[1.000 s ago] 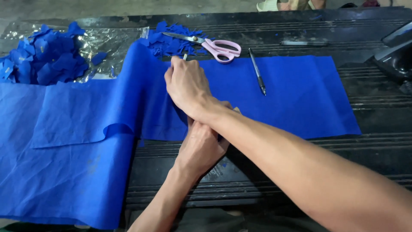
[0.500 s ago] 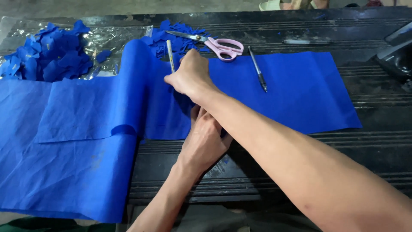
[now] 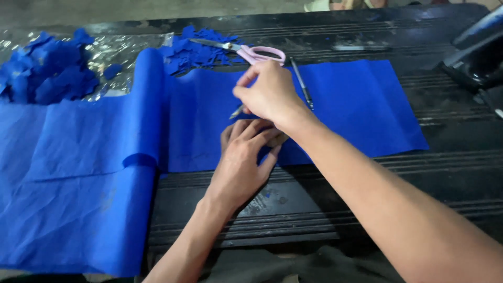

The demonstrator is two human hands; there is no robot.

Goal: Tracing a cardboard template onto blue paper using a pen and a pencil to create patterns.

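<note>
A long blue cloth [image 3: 361, 105] lies across the black table, folded back on itself at the left. My left hand [image 3: 243, 162] rests flat on the cloth's near edge, fingers stretched forward. My right hand [image 3: 270, 94] hovers just above and beyond it, pinching a thin stick-like marking tool [image 3: 237, 111] whose tip points down toward my left fingers. Part of the tool is hidden in my fist.
Pink-handled scissors [image 3: 259, 52] lie on blue scraps [image 3: 194, 50] at the far edge, with a dark pen [image 3: 301, 84] on the cloth beside them. A pile of blue cut pieces [image 3: 47, 73] sits on clear plastic far left. A black machine [image 3: 477, 52] stands far right.
My right hand has shifted slightly right and turned the thin tool, which pointed away half a second ago, so its tip now points down. My left hand stays pressed on the cloth.
</note>
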